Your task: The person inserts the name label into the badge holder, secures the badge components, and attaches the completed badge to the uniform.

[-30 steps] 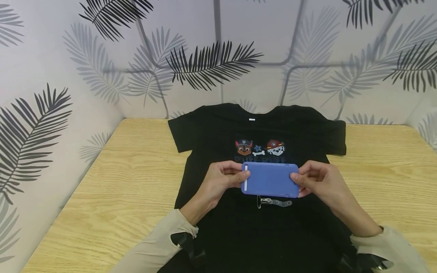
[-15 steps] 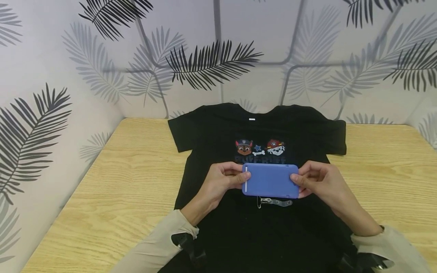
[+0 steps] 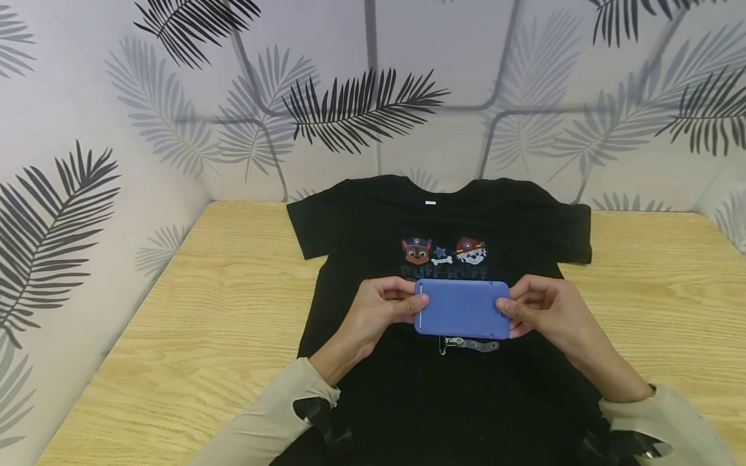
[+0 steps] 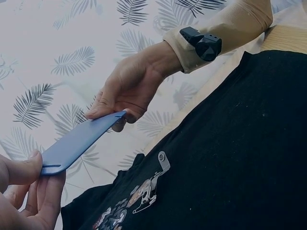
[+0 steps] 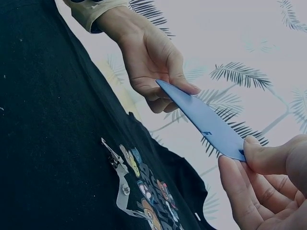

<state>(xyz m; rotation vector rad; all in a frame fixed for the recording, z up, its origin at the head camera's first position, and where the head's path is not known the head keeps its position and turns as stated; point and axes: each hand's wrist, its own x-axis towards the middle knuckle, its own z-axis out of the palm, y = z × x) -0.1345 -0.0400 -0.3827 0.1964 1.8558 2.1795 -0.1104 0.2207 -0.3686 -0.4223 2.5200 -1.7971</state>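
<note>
Both hands hold a flat blue badge holder (image 3: 463,309) level above a black T-shirt. The left hand (image 3: 370,310) pinches its left end, thumb on the upper face beside a thin white strip. At the right end the right hand (image 3: 548,310) does the same, with its thumb near small slots. From the left wrist view the badge holder (image 4: 79,141) appears edge-on and thin, raised off the shirt. A metal badge clip with a clear snap strap (image 3: 469,345) lies on the shirt just below the holder; in the right wrist view the strap (image 5: 123,189) shows its snap.
The black T-shirt (image 3: 443,401) is spread on a wood-grain table (image 3: 192,291), cartoon dog print (image 3: 443,252) on its chest. A leaf-patterned backdrop (image 3: 326,58) rises behind and at the left of the table.
The white strip at the holder's left end has become narrower as the left edge shifted slightly right. Both hands keep their grip, and the clip has not moved.
</note>
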